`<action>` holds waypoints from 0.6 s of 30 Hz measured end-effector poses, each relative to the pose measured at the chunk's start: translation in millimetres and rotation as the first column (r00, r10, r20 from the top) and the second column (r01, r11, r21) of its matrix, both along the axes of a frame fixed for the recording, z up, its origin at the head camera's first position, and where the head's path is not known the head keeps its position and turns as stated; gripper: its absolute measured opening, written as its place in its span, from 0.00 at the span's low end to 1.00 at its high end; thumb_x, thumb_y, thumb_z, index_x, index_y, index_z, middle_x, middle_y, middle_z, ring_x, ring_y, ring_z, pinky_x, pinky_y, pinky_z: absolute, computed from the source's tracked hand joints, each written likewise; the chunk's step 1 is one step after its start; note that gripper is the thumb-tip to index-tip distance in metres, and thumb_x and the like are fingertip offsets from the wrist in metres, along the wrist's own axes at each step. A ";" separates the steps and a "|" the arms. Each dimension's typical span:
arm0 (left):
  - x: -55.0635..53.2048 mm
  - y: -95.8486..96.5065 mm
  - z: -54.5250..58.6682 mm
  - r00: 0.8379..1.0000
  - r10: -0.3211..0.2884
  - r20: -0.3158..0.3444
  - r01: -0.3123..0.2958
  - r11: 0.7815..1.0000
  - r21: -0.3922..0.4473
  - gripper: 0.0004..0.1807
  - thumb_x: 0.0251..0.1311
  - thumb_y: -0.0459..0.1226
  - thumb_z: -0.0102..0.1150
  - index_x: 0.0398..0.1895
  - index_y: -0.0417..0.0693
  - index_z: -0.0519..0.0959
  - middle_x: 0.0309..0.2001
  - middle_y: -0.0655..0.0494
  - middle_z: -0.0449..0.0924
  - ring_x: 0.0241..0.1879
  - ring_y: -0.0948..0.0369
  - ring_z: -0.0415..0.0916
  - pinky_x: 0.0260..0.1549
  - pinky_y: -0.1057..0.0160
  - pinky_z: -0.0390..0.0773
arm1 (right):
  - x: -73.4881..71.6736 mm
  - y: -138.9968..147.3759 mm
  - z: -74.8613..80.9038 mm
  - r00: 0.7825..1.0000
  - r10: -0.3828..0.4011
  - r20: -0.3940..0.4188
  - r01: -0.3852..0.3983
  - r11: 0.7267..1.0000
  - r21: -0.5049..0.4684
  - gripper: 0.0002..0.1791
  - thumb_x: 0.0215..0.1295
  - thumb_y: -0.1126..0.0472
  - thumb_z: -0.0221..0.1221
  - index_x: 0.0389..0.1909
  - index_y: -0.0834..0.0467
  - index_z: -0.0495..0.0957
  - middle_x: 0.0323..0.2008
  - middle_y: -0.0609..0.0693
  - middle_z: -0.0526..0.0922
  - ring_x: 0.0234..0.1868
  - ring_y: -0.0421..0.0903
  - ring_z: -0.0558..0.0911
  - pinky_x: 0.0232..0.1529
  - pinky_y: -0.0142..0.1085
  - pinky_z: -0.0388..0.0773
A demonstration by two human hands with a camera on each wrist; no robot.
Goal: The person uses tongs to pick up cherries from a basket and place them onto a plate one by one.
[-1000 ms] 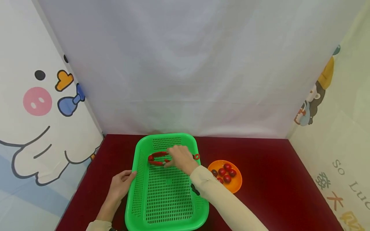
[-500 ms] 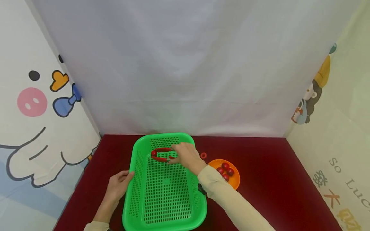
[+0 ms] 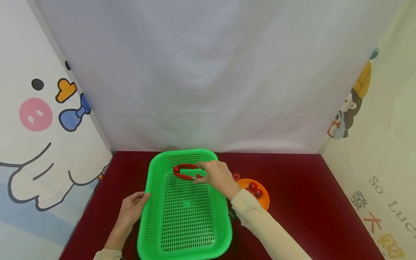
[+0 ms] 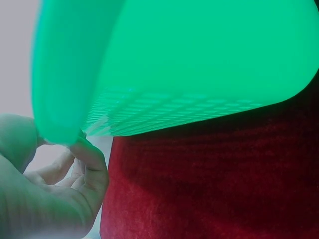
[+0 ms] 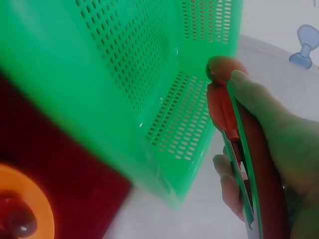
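My right hand (image 3: pixel 216 177) grips a pair of red tongs (image 3: pixel 188 166) over the far part of a green plastic basket (image 3: pixel 224 220). Between the tong tips is a round, shiny red fruit (image 3: pixel 176 169), plum-like. In the right wrist view, thumb and fingers lie along the two tong arms (image 5: pixel 264 174), with the fruit (image 5: pixel 224 67) at the far end. My left hand (image 3: pixel 130 209) pinches the basket's left rim between thumb and fingers. The left wrist view shows this hand (image 4: pixel 65 184) under the rim (image 4: pixel 65 99).
An orange plate (image 3: pixel 265 204) with several similar red fruits (image 3: pixel 258 192) stands right of the basket, partly hidden by the right forearm. Dark red cloth (image 3: pixel 299 202) covers the table. A pale curtain (image 3: pixel 208 79) hangs behind, with printed panels at both sides.
The right hand has moved right with the tongs and fruit, so the tongs' ring end now lies beyond the basket's right rim. The left hand stays on the left rim.
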State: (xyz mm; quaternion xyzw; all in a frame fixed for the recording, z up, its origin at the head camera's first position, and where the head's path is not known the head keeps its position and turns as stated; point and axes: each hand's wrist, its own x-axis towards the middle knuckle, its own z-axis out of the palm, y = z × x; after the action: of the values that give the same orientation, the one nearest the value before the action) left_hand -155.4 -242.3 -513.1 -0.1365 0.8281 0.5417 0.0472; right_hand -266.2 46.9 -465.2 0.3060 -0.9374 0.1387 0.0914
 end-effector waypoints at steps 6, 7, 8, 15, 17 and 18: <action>-0.6 -0.4 -0.8 1.000 0.002 0.005 -0.002 1.000 -0.004 0.33 0.80 0.48 0.50 0.73 0.29 0.64 0.66 0.26 0.68 0.64 0.35 0.68 0.59 0.38 0.72 | 4.4 13.4 -1.9 1.000 0.001 -0.010 -0.002 0.999 -0.040 0.24 0.51 0.40 0.77 0.41 0.51 0.84 0.31 0.44 0.88 0.13 0.35 0.56 0.16 0.28 0.50; -0.6 -0.6 -1.0 1.000 0.003 0.005 -0.003 1.000 -0.002 0.33 0.80 0.48 0.50 0.73 0.29 0.65 0.66 0.26 0.68 0.64 0.35 0.68 0.59 0.38 0.72 | 5.0 15.7 -2.2 1.000 0.003 -0.013 -0.003 0.999 -0.047 0.24 0.51 0.41 0.77 0.42 0.51 0.85 0.31 0.45 0.88 0.14 0.35 0.55 0.16 0.29 0.50; -0.6 -0.7 -1.2 1.000 0.003 0.004 -0.003 1.000 -0.001 0.32 0.80 0.47 0.50 0.72 0.29 0.65 0.65 0.26 0.68 0.64 0.35 0.68 0.58 0.38 0.72 | 5.9 18.3 -2.6 1.000 0.005 -0.012 -0.005 0.998 -0.061 0.24 0.51 0.42 0.78 0.43 0.52 0.85 0.32 0.45 0.88 0.14 0.35 0.55 0.16 0.28 0.49; 0.0 -0.8 -1.4 1.000 0.001 0.008 -0.001 1.000 0.005 0.32 0.79 0.47 0.50 0.72 0.30 0.65 0.65 0.26 0.68 0.64 0.36 0.68 0.58 0.38 0.72 | 10.4 37.6 -4.6 0.999 0.003 -0.045 -0.007 0.996 -0.092 0.27 0.51 0.41 0.78 0.47 0.52 0.86 0.18 0.44 0.79 0.15 0.36 0.56 0.16 0.28 0.50; -0.1 -0.3 -0.9 1.000 0.002 0.010 -0.002 1.000 0.005 0.32 0.79 0.47 0.50 0.73 0.30 0.65 0.66 0.27 0.68 0.64 0.36 0.68 0.58 0.38 0.72 | 11.4 42.6 -5.2 0.998 0.003 -0.060 -0.009 0.994 -0.105 0.27 0.50 0.42 0.79 0.47 0.52 0.87 0.19 0.43 0.79 0.16 0.36 0.59 0.16 0.28 0.52; -0.2 -0.1 -0.8 1.000 0.003 0.011 -0.003 1.000 0.004 0.32 0.79 0.47 0.50 0.73 0.30 0.65 0.66 0.27 0.68 0.64 0.36 0.68 0.58 0.38 0.72 | 12.0 45.0 -5.2 0.998 0.001 -0.063 -0.008 0.994 -0.109 0.27 0.50 0.43 0.79 0.48 0.52 0.87 0.18 0.44 0.79 0.17 0.36 0.60 0.16 0.28 0.52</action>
State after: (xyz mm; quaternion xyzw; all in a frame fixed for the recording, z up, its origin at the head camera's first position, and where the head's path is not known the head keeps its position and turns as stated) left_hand -155.6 -242.4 -513.9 -0.1406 0.8265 0.5427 0.0515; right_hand -254.1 91.9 -470.4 0.3070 -0.9243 0.1803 0.1372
